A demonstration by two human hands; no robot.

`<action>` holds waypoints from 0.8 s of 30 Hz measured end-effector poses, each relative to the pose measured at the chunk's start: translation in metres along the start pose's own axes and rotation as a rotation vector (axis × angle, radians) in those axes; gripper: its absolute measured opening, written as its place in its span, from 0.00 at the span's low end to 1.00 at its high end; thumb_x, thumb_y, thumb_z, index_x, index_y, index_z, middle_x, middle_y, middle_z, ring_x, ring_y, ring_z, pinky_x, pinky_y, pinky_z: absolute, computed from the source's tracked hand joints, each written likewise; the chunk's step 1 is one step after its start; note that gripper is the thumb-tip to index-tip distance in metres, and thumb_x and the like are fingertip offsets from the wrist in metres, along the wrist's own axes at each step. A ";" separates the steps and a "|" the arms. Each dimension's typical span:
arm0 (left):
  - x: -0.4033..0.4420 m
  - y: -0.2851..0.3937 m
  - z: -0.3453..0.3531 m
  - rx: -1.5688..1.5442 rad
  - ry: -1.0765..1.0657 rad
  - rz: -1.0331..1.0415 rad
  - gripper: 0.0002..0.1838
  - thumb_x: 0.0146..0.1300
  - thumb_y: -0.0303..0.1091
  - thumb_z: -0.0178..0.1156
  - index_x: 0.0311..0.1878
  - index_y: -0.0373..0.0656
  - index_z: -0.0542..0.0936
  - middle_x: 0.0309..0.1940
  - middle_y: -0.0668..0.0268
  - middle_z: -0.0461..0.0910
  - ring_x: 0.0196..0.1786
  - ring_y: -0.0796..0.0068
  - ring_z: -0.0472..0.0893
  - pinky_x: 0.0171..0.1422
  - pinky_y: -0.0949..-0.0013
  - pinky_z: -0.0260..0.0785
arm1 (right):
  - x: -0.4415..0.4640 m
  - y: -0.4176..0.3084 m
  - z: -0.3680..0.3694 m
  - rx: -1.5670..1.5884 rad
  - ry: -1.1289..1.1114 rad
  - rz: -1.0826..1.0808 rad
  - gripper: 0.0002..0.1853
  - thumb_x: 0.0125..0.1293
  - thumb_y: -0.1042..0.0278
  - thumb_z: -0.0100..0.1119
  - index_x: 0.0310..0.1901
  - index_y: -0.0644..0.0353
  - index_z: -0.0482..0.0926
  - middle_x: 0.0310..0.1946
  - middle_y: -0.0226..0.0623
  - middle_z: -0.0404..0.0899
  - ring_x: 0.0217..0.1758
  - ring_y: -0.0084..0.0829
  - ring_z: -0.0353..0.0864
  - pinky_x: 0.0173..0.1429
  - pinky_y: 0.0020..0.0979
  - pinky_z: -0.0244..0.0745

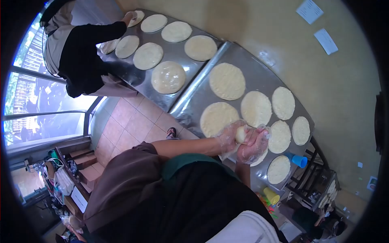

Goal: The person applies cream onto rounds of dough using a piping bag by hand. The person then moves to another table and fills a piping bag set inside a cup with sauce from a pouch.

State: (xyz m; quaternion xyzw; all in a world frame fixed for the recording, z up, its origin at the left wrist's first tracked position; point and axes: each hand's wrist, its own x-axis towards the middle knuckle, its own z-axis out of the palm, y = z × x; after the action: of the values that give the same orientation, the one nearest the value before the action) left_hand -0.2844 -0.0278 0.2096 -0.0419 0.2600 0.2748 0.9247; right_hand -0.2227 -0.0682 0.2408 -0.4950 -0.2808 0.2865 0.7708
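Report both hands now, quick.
Left hand, in a clear plastic glove: closed on a pale, round, dough-like lump.
Right hand, similarly gloved: curled; whether it holds anything cannot be told.

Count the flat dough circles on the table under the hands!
8 circles: two by the metal seam, one central, two by the far edge, one beside the blue cup, one just past the right hand, one partly hidden behind it. More may be hidden.

Glossy metal table (255, 69), rough dough (227, 81)
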 end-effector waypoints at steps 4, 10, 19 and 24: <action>-0.075 0.081 -0.007 -0.021 0.068 0.107 0.07 0.59 0.33 0.49 0.30 0.39 0.69 0.19 0.65 0.68 0.20 0.72 0.69 0.29 0.72 0.65 | -0.047 0.007 0.100 0.286 0.116 0.223 0.13 0.68 0.60 0.40 0.34 0.62 0.67 0.10 0.22 0.53 0.15 0.15 0.56 0.42 0.28 0.69; -0.110 0.146 -0.031 -0.083 -0.053 0.145 0.09 0.60 0.32 0.44 0.25 0.40 0.66 0.15 0.66 0.64 0.15 0.74 0.65 0.25 0.73 0.63 | -0.067 0.034 0.170 0.318 0.001 0.247 0.14 0.67 0.59 0.45 0.31 0.63 0.69 0.10 0.24 0.57 0.17 0.19 0.62 0.45 0.31 0.68; -0.105 0.227 -0.077 -0.039 0.032 0.263 0.12 0.62 0.33 0.45 0.22 0.44 0.67 0.12 0.66 0.62 0.14 0.72 0.63 0.21 0.73 0.61 | -0.060 0.078 0.250 0.229 -0.150 0.331 0.14 0.66 0.61 0.46 0.26 0.61 0.68 0.08 0.27 0.59 0.14 0.23 0.64 0.37 0.28 0.68; -0.078 0.304 -0.108 -0.183 0.089 0.065 0.14 0.65 0.39 0.45 0.24 0.47 0.69 0.14 0.68 0.67 0.20 0.72 0.70 0.30 0.70 0.69 | -0.043 0.135 0.302 0.130 -0.080 0.337 0.18 0.65 0.58 0.48 0.23 0.63 0.70 0.11 0.33 0.68 0.18 0.26 0.70 0.26 0.26 0.68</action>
State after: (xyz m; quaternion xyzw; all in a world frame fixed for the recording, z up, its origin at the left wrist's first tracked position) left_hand -0.5504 0.1671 0.1759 -0.1297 0.2759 0.3252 0.8952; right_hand -0.4907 0.1296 0.2160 -0.4722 -0.2051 0.4486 0.7306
